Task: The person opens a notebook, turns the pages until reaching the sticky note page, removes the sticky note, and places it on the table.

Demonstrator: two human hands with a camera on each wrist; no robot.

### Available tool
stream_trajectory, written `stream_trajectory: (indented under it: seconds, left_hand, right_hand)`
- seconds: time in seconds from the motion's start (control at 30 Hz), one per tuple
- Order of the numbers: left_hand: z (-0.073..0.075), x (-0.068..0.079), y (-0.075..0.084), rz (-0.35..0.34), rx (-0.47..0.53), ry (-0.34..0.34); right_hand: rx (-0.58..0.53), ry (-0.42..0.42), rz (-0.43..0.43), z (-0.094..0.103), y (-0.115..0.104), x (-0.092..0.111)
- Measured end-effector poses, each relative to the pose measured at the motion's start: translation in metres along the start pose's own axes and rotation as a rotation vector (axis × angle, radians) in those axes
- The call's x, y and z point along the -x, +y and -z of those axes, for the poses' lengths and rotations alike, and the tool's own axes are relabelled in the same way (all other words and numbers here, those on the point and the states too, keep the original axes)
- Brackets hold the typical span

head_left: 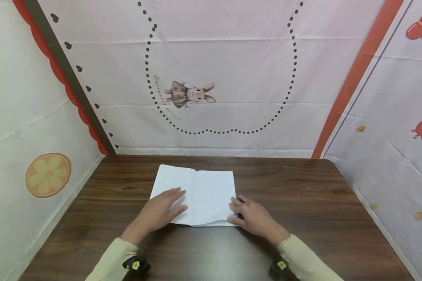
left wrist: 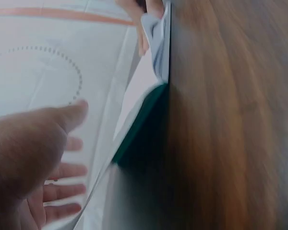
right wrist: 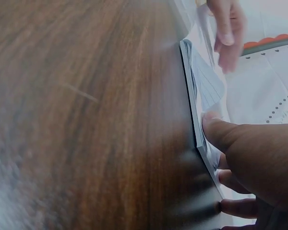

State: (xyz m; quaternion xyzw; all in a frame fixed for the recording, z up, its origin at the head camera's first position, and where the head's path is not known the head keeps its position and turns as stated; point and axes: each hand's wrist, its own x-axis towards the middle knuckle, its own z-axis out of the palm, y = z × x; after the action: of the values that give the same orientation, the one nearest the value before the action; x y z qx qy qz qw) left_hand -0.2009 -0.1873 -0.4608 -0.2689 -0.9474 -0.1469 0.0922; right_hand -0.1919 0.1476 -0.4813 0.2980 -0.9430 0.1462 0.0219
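Observation:
An open notebook (head_left: 214,195) with lined white pages lies on the table; its green cover (left wrist: 141,124) shows from below in the left wrist view. My left hand (head_left: 160,210) is over the left page, fingers spread and thumb apart; the left wrist view shows its palm tilted up off the paper. At the notebook's lower right edge is my right hand (head_left: 254,218), its thumb (right wrist: 216,125) touching the page and its fingers extended along the edge. Beside that thumb, the lower page edge bulges upward. A dark patch shows between the right fingers; I cannot tell what it is.
The dark wood-grain table (head_left: 302,187) reaches to a printed cloth wall (head_left: 246,78) at the back, with cloth at both sides. Black devices with yellow marks (head_left: 136,265) sit on both wrists, over light sleeves.

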Motion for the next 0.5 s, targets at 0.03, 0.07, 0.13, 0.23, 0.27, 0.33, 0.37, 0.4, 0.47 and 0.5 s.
stream_trajectory:
  seconds: [0.03,0.07,0.13,0.23,0.27,0.33,0.37,0.4,0.47,0.5]
  left_hand:
    - [0.0,-0.004,0.006,-0.036,0.003,0.004]
    - [-0.001,-0.008,0.011,-0.074,0.002,0.002]
    - [-0.004,-0.015,0.022,-0.154,0.002,-0.01]
    - [-0.011,-0.023,0.038,-0.264,-0.018,-0.035]
    - [-0.013,-0.026,0.043,-0.294,-0.029,-0.042]
    - [-0.018,-0.031,0.053,-0.349,-0.038,-0.052]
    - [-0.021,-0.034,0.057,-0.371,-0.045,-0.059]
    - [-0.024,-0.038,0.061,-0.394,-0.047,-0.061]
    - [-0.029,-0.043,0.068,-0.433,-0.051,-0.065]
    - [-0.033,-0.046,0.07,-0.452,-0.052,-0.067]
  right_hand:
    - [0.0,0.001,-0.002,0.0,0.0,0.0]
    - [0.0,0.0,-0.004,0.0,0.0,-0.001]
    - [-0.001,-0.006,-0.012,0.0,-0.001,-0.001]
    - [-0.006,-0.018,-0.023,0.0,-0.001,-0.002]
    - [-0.009,-0.022,-0.026,0.001,0.0,-0.002]
    - [-0.006,-0.028,-0.031,0.001,0.0,-0.002]
    - [-0.007,-0.028,-0.032,0.001,0.0,-0.002]
    - [-0.006,-0.028,-0.033,0.001,0.0,-0.002]
    - [-0.006,-0.024,-0.033,0.001,0.001,-0.002]
    - [-0.005,-0.022,-0.033,0.001,0.001,-0.002]
